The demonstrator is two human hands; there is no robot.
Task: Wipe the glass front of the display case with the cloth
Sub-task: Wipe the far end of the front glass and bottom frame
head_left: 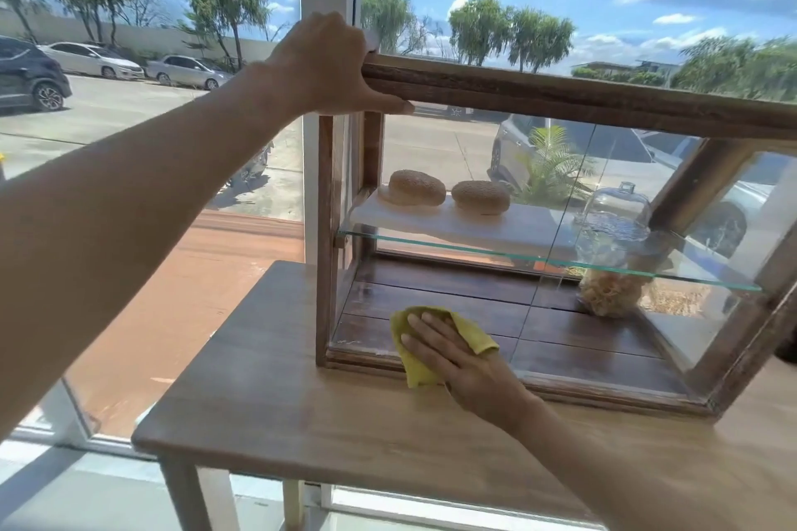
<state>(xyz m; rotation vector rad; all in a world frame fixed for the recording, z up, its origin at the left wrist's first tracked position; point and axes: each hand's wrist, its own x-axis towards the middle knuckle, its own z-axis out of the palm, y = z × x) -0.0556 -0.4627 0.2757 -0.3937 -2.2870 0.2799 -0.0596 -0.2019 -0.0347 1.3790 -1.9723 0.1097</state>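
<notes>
A wooden-framed display case (560, 95) with a glass front (474, 168) stands on a wooden table (302, 410). My left hand (327, 65) grips the top left corner of the case's frame. My right hand (453, 358) presses a yellow cloth (414, 366) flat against the lower left part of the glass, near the bottom rail. The fingers lie spread over the cloth, which sticks out above and below the hand.
Inside the case, two bread rolls (416, 188) lie on a white board on a glass shelf (539, 259), with a glass dome (616, 207) and a bag of snacks (610, 293) to the right. A large window (151, 142) stands behind, showing parked cars.
</notes>
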